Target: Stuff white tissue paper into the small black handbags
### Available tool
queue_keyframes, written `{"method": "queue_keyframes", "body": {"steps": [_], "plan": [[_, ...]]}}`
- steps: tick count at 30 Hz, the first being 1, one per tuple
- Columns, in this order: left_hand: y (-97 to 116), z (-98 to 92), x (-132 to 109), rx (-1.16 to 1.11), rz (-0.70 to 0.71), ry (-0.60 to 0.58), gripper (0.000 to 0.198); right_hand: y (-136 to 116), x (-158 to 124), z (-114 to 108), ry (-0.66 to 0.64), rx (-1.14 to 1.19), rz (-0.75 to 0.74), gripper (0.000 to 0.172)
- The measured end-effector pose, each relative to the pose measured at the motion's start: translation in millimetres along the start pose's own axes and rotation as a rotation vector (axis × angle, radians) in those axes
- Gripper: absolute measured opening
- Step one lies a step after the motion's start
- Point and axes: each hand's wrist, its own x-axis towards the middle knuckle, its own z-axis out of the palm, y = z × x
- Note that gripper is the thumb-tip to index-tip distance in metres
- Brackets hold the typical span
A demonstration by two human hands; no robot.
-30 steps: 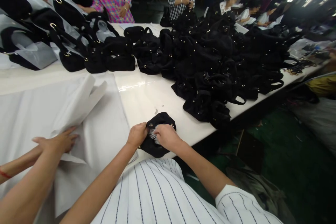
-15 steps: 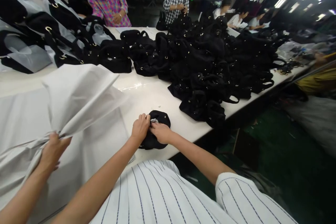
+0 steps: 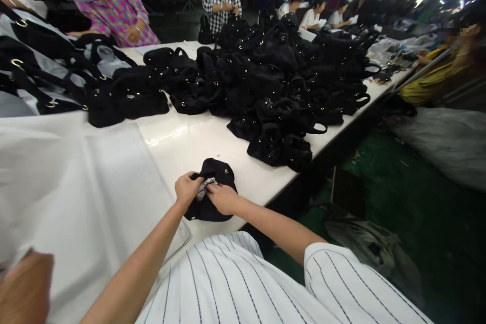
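A small black fabric bag (image 3: 214, 209) with gold-coloured metal fittings lies near the table's front edge, its mouth facing me. My left hand (image 3: 187, 191) is closed on the bag's left rim, thumb and fingers pinching the cloth. Inside the mouth shows crumpled whitish material (image 3: 205, 188); whether it is paper or lining I cannot tell. My right hand (image 3: 223, 198) reaches into the mouth from the right, fingers bent against this material, fingertips partly hidden.
Many black bags (image 3: 273, 81) are heaped behind mine on the white table (image 3: 178, 136). At the left lie white sheets (image 3: 114, 177), with another person's blurred hand (image 3: 28, 283) over them. Co-workers stand across the table. The table edge drops to a green floor (image 3: 383, 162).
My left hand has drawn the bag's rim leftward, so the mouth is wider and more whitish material shows. The other person's hand moved down-left and the lifted white sheet came down. The view shifted right.
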Motion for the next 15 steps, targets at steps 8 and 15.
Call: {"method": "queue_keyframes", "body": {"steps": [8, 15], "plan": [[-10.0, -1.3, -10.3, -0.181, 0.004, 0.079, 0.029, -4.2, 1.2, -36.8, 0.022, 0.04, 0.208, 0.025], [-19.7, 16.6, -49.0, -0.146, -0.172, 0.096, 0.036, 14.5, 2.2, -65.5, -0.086, 0.011, 0.362, 0.032]]}}
